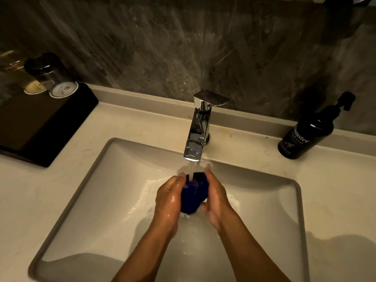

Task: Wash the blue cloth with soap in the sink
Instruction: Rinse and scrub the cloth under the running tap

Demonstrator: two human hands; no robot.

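Both hands, left (167,197) and right (216,197), press the cloth (193,195) between curled fingers (207,171) over the sink (85,192), right under the tap (195,137), probably so water soaks it.

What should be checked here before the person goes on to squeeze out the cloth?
1. Bunched dark blue cloth held between left hand and right hand: ok.
2. Water running from the chrome tap onto the cloth: ok.
3. Cloth kept over the white rectangular sink, not the counter: ok.
4. Black pump bottle of hand wash upright on the counter, to the right: ok.
5. Soap rinsed out of the cloth: cannot tell; no lather shows.
6. Drain clear: cannot tell; hidden by the hands.
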